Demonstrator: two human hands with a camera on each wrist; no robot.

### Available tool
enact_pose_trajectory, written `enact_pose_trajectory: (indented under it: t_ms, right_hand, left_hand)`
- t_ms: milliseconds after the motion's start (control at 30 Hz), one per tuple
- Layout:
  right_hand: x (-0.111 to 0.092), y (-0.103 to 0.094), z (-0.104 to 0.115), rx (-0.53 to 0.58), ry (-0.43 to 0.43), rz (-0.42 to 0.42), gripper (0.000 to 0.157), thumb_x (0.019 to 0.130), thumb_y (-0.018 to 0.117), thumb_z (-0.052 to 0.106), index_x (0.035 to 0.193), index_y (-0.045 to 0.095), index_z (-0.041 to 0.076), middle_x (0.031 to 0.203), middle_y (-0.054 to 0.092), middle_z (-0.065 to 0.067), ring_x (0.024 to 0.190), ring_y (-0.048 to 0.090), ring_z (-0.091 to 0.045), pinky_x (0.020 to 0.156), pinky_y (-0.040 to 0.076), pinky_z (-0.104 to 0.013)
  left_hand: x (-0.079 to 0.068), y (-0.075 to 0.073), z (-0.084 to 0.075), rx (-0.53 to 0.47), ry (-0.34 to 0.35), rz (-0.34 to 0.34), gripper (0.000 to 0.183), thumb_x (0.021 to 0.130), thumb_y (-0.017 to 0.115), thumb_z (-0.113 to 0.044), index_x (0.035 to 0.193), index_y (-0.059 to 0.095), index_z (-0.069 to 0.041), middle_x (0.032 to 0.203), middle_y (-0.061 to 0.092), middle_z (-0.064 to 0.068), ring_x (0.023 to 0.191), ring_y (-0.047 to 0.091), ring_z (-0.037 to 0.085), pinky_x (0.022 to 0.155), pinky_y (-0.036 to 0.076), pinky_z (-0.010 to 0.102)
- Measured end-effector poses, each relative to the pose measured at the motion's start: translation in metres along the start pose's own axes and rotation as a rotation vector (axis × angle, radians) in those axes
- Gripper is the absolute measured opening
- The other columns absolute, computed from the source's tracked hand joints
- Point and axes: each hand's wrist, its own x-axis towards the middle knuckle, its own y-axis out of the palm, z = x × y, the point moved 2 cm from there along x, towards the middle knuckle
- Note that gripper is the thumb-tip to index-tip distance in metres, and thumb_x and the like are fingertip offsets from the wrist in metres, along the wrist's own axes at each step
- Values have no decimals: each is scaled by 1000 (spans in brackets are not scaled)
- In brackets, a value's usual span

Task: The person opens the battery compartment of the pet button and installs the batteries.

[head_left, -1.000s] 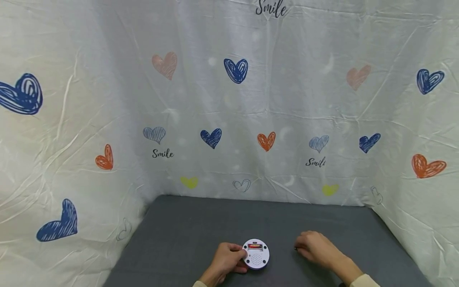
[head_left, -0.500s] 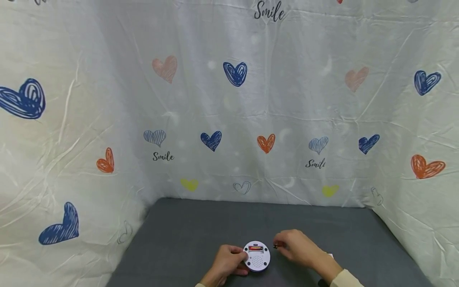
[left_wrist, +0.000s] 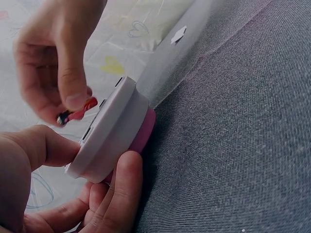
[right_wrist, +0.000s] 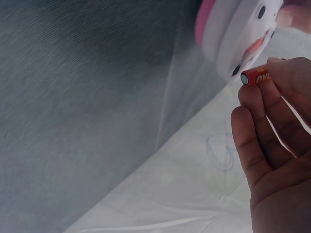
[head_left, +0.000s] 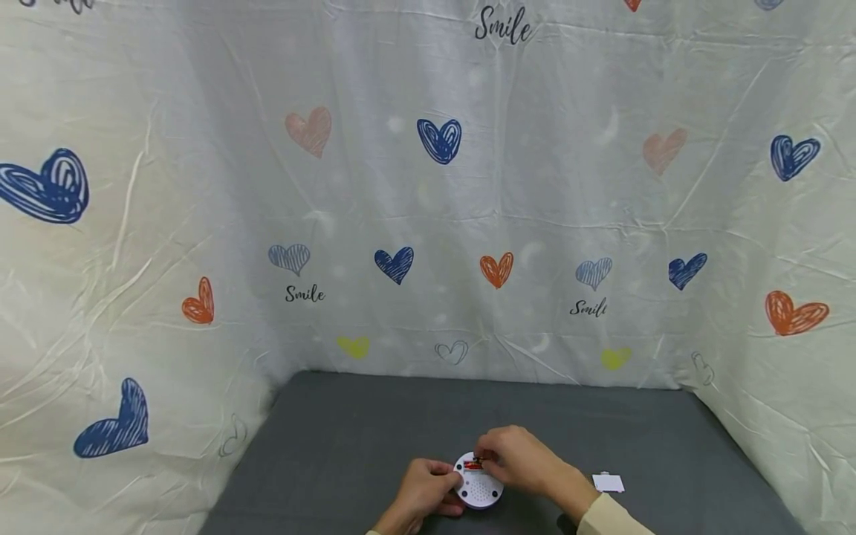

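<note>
A round white device [head_left: 478,495] with a pink underside is tilted on the dark cloth, its back face up. That face has small round feet, a patch of holes and a battery compartment holding a red battery [head_left: 471,466]. My left hand [head_left: 423,487] grips the device's left edge, thumb on the back face and fingers below, as the left wrist view shows. Over the compartment, my right hand [head_left: 518,459] pinches a second red battery [right_wrist: 255,76] between thumb and fingers. In the right wrist view this battery is just off the device's face. My right fingers hide part of the compartment.
A small white rectangular cover [head_left: 608,484] with a tab lies on the cloth right of my right forearm. The grey table cloth [head_left: 374,416] meets a pale curtain [head_left: 428,312] printed with hearts at the back and sides.
My right hand has moved left with the battery, from the right side of the table to over the device. The white cover has come into sight. My left hand keeps its hold.
</note>
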Motion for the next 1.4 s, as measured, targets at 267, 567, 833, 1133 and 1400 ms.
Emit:
enact_pose_trajectory:
  t_ms: [267, 567, 833, 1133, 1400]
  right_hand:
    - [11, 8, 10, -8, -30, -10, 13, 93, 80, 5, 100, 80, 16, 94, 75, 7, 85, 65, 3, 73, 60, -17]
    - [15, 14, 11, 0, -25, -15, 11, 94, 80, 6, 100, 80, 15, 95, 76, 6, 87, 67, 2, 74, 60, -16]
    - [18, 18, 11, 4, -10, -5, 11, 95, 79, 6, 100, 80, 16, 95, 76, 8, 85, 66, 3, 73, 59, -15]
    - [18, 17, 11, -4, -5, 23, 13, 93, 82, 7, 98, 81, 19, 93, 77, 10, 86, 67, 3, 74, 61, -17]
    - [12, 16, 11, -73, -63, -34, 14, 85, 85, 6, 93, 86, 18, 87, 76, 11, 81, 66, 3, 67, 56, -14]
  left_hand:
    - [0, 0, 2, -10, 15, 12, 18, 91, 69, 0, 107, 73, 9, 90, 76, 15, 65, 77, 16, 59, 70, 30]
    - [0, -1, 1, -11, 23, 19, 21, 91, 69, -1, 109, 72, 10, 91, 77, 15, 66, 78, 18, 60, 70, 31]
    - [0, -1, 0, -25, 43, 30, 20, 91, 69, 0, 108, 72, 9, 90, 77, 15, 68, 79, 20, 60, 70, 31]
    - [-1, 0, 1, -37, 67, 42, 17, 90, 68, -1, 104, 73, 7, 89, 77, 14, 67, 78, 17, 59, 70, 30]
    - [-2, -1, 2, -34, 59, 30, 19, 90, 67, 0, 106, 73, 9, 89, 77, 15, 67, 78, 19, 59, 70, 30]
